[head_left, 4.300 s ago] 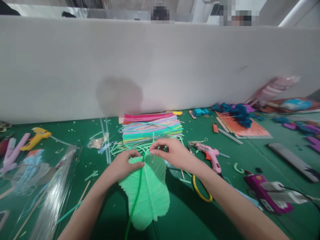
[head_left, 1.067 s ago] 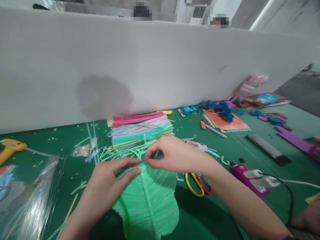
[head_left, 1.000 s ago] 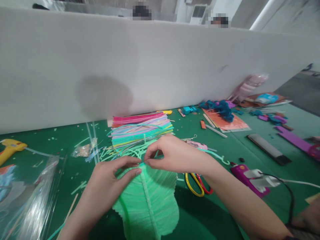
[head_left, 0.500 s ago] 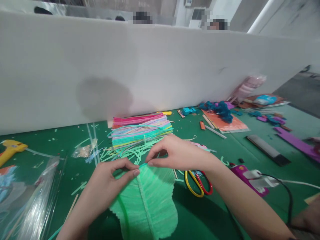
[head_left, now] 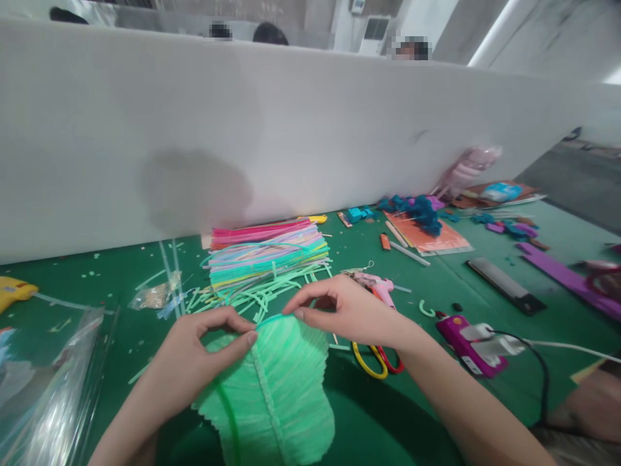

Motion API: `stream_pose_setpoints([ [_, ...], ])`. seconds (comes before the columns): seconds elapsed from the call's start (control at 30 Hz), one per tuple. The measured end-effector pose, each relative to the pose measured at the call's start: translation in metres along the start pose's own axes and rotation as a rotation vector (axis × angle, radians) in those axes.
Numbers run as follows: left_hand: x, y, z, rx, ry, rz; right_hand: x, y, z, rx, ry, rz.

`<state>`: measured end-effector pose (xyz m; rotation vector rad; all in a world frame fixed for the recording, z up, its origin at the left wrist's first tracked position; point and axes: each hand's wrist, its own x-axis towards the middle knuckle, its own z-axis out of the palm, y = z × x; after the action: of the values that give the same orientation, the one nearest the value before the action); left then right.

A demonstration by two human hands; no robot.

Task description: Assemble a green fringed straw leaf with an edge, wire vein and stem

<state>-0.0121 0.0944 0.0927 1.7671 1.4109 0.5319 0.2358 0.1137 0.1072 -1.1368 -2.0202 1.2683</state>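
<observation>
"Green, ribbed and wavy-sided, the fuzzy leaf (head_left: 295,395) is seen; where is it held?"

"Just below the two hands; its top edge is pinched between thumb and forefinger of the left hand (head_left: 196,349), and farther along between those of the right hand (head_left: 342,314); along that edge, between the hands, a thin blue-green strip (head_left: 269,320) is seen."

"And below the left hand?"

"A curved, dark green strand (head_left: 229,411) is seen there; whether it is attached cannot be told."

"What is laid out beyond?"

"Past both hands, a bundle of thin pink, lilac, mint and yellow stems (head_left: 269,249) is laid, with loose mint-green pieces (head_left: 264,294) scattered nearer; behind the right hand, a pink glue gun (head_left: 381,285) is partly hidden; beside the right wrist, scissors with yellow and red handles (head_left: 382,360) are partly covered; farther right, a magenta power strip (head_left: 458,336) is placed."
</observation>
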Motion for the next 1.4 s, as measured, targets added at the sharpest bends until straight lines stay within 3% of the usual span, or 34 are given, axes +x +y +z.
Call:
stream_pose_setpoints([
  [0.2, -0.001, -0.008, -0.005, -0.022, -0.019, -0.034, -0.021, 0.008, 0.013, 0.093, 0.097, 0.065],
  [0.43, 0.006, -0.013, 0.000, -0.084, -0.035, -0.054, -0.044, 0.033, 0.043, 0.116, 0.406, 0.109],
  [0.63, 0.019, -0.031, 0.008, -0.192, -0.039, -0.103, -0.050, 0.057, 0.068, 0.143, 0.602, 0.153],
  [0.8, 0.026, -0.040, 0.012, -0.250, -0.053, -0.154, -0.052, 0.064, 0.083, 0.190, 0.661, 0.185],
  [1.0, 0.027, -0.039, 0.012, -0.248, -0.054, -0.140, -0.054, 0.065, 0.091, 0.065, 0.743, 0.126],
  [1.4, 0.030, -0.042, 0.013, -0.285, -0.056, -0.154, -0.065, 0.070, 0.109, -0.168, 0.768, -0.007],
])
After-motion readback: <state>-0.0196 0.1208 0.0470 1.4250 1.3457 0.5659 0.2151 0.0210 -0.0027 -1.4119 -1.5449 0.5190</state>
